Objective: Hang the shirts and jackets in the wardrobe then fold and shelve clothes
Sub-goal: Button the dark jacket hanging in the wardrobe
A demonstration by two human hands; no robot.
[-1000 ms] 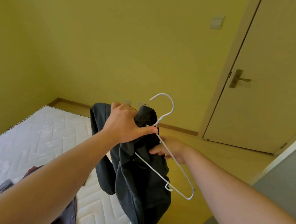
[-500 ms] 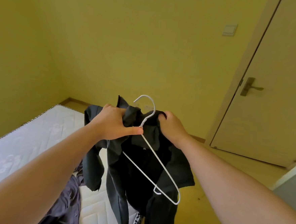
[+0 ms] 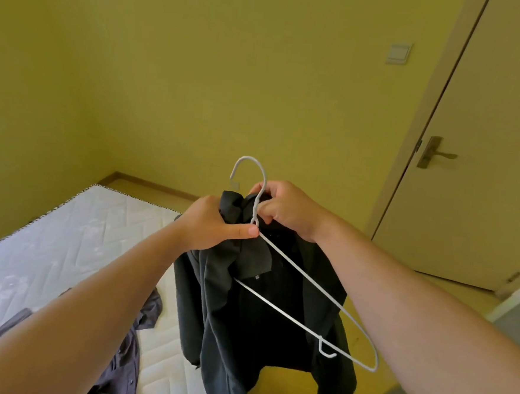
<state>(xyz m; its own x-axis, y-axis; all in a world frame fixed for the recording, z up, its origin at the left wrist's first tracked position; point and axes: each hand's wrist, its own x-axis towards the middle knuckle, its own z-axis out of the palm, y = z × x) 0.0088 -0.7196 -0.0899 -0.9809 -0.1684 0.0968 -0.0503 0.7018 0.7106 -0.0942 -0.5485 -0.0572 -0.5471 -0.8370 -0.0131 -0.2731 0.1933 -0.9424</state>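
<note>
With our left hand [image 3: 216,224] gripping the collar of the jacket [image 3: 244,318], which hangs in the air above the mattress [image 3: 64,244] edge, and our right hand [image 3: 285,209] pinching the hanger [image 3: 299,270] neck, we should slide the bare wire arm gently into the shoulder.

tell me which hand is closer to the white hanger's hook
Right. The right hand pinches the hanger just below its hook; the left hand grips the dark jacket lower down, thumb at the base of the neck.
</note>
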